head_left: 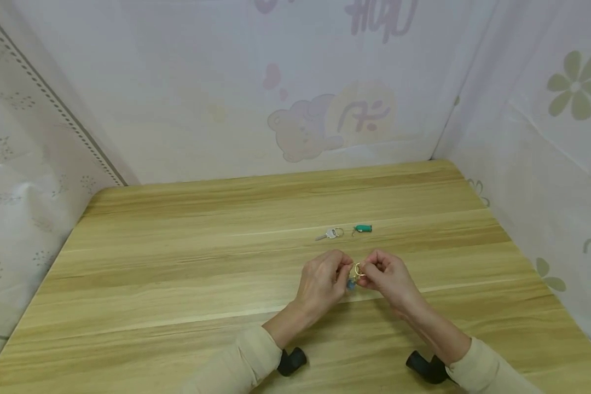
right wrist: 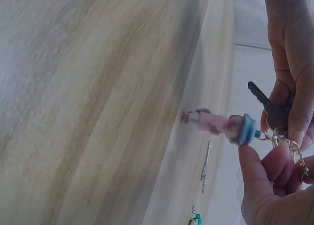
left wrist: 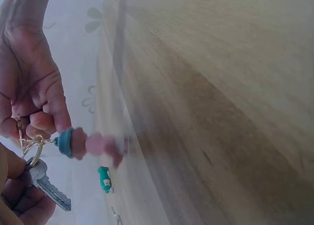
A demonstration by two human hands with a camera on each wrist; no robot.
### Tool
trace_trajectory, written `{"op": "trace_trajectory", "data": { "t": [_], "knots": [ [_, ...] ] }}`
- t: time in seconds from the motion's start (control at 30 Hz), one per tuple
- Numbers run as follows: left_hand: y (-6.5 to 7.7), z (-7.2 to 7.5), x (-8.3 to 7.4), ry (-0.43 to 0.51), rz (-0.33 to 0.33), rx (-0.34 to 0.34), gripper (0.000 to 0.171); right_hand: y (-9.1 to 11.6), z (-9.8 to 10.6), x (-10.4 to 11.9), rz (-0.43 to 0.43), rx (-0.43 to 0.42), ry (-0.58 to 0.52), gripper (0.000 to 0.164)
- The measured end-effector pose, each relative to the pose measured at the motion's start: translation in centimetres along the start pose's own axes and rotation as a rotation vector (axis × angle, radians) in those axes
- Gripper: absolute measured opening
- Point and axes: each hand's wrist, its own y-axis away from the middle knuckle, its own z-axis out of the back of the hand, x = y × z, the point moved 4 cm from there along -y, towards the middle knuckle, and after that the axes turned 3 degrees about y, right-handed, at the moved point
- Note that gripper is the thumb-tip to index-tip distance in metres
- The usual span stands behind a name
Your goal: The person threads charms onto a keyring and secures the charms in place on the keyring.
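Observation:
Both hands meet over the table around a keychain. My left hand pinches the silver key by its head, where it hangs on a gold ring. From the right side, my right hand pinches the gold clasp joined to that ring. A small figurine charm, blue-hatted with a pinkish body, dangles from the ring below the fingers and looks blurred. Fingers partly hide the ring's joint.
Beyond the hands, a second silver key with its own ring lies on the wooden table. Beside it is a small green charm with a short chain. Patterned white cloth hangs behind and at both sides. Black wrist devices sit under the sleeves.

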Motion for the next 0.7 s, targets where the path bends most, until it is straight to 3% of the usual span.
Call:
{"op": "trace_trajectory", "data": {
  "t": [0.7],
  "knots": [
    [-0.15,0.07,-0.10,-0.015,-0.017,-0.012,0.011,0.04,-0.58,0.38,0.066,0.044,0.027,0.009]
  ]
}}
